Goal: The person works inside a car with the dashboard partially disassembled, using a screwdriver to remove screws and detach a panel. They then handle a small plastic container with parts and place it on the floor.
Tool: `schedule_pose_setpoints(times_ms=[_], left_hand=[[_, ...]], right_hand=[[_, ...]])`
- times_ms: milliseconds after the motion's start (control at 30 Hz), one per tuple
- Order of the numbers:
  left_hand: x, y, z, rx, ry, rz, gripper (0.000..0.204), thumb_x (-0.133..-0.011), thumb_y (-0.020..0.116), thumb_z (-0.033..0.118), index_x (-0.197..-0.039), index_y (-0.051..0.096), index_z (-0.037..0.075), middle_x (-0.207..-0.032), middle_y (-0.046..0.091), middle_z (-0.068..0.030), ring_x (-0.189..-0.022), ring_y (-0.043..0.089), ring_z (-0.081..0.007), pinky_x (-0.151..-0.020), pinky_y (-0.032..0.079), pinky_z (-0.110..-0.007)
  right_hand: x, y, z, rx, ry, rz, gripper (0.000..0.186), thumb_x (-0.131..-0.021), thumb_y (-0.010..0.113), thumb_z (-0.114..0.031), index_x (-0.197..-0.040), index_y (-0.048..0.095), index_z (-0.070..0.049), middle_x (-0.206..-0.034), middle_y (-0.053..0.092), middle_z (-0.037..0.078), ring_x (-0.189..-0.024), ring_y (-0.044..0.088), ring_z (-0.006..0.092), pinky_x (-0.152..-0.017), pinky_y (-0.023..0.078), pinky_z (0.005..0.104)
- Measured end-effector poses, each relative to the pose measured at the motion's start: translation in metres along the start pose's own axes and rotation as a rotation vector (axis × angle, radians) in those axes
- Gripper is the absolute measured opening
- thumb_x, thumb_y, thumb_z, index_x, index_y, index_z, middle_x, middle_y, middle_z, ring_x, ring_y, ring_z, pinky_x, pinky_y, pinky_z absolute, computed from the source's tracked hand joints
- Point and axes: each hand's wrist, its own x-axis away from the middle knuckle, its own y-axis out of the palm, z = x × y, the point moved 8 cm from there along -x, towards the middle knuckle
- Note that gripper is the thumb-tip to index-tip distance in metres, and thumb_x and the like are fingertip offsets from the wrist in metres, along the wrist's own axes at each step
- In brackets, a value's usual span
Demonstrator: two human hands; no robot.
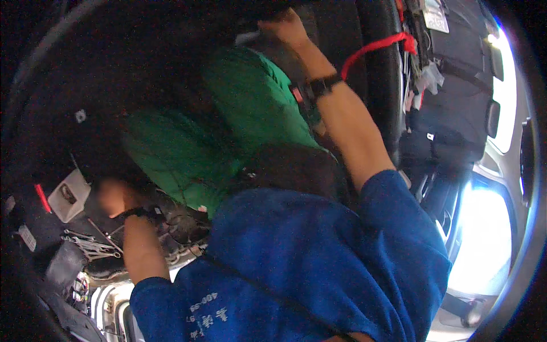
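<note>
My right hand (288, 29) reaches to the top of the view over a dark surface. Its fingers look curled, and what they hold, if anything, is lost in shadow. Close beside them lies a pale, flat piece (247, 37), its kind unclear. At the left, my left hand (113, 196) is smeared, so its fingers do not show. Nearest to it is a light grey plastic panel (60, 203) with a dark oval recess. Several metal wrenches (94, 246) lie below that hand, next to a thin rod (102, 232).
I am inside a dim vehicle cabin, my green-trousered legs (262, 105) across the middle. A red strap (373, 47) hangs by dark seats (450, 108) at the right. A red strip (43, 198) lies beside the panel. Bright openings (481, 239) show at the lower right.
</note>
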Motion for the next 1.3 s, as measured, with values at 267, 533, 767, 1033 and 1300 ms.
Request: schedule_pose_setpoints(times_ms=[267,533,767,1033,1300], left_hand=[[0.036,0.084,-0.015,-0.171,0.214,-0.291,0.03,-0.088,0.062,0.042,-0.097,0.071,0.015,-0.091,0.068,-0.0068,-0.073,0.064,-0.0263,-0.071,0.05,-0.049],[0.021,0.061,-0.022,0.032,0.111,-0.224,0.032,-0.081,0.065,0.042,-0.084,0.071,0.011,-0.077,0.071,-0.0122,-0.067,0.067,-0.0359,-0.075,0.048,-0.064],[0.026,0.086,-0.032,-0.054,0.037,-0.097,0.038,-0.085,0.062,0.044,-0.101,0.068,0.009,-0.09,0.073,-0.0117,-0.075,0.068,-0.0333,-0.069,0.047,-0.059],[0.018,0.054,-0.028,0.058,-0.091,-0.136,0.027,-0.083,0.055,0.031,-0.074,0.065,0.009,-0.078,0.07,-0.0091,-0.073,0.066,-0.0333,-0.065,0.04,-0.052],[0.03,0.023,-0.012,0.005,0.047,-0.064,0.022,-0.087,0.054,0.029,-0.082,0.063,0.01,-0.083,0.066,-0.0091,-0.079,0.064,-0.0334,-0.07,0.042,-0.053]], right_hand=[[-0.014,0.011,-0.015,-0.425,0.241,-0.008,0.039,-0.096,0.066,-0.022,-0.13,0.06,-0.002,-0.121,0.068,0.016,-0.105,0.068,0.0308,-0.084,0.056,0.0493],[-0.014,0.011,-0.042,-0.84,0.497,-0.046,0.041,-0.097,0.067,-0.017,-0.134,0.059,-0.002,-0.124,0.068,0.017,-0.104,0.07,0.0298,-0.077,0.057,0.0493],[-0.025,0.015,-0.089,0.267,-0.399,0.055,0.035,-0.088,0.078,-0.005,-0.121,0.067,0.001,-0.113,0.073,0.017,-0.092,0.073,0.0302,-0.064,0.059,0.0456],[-0.011,0.051,0.004,-1.128,0.726,0.017,0.032,-0.095,0.068,-0.013,-0.124,0.063,0.001,-0.119,0.071,0.023,-0.09,0.073,0.0347,-0.065,0.057,0.0446],[0.002,0.018,-0.027,-0.802,0.62,0.08,0.025,-0.08,0.085,-0.012,-0.098,0.073,0.0,-0.083,0.07,0.006,-0.069,0.066,0.0212,-0.06,0.052,0.0368]])
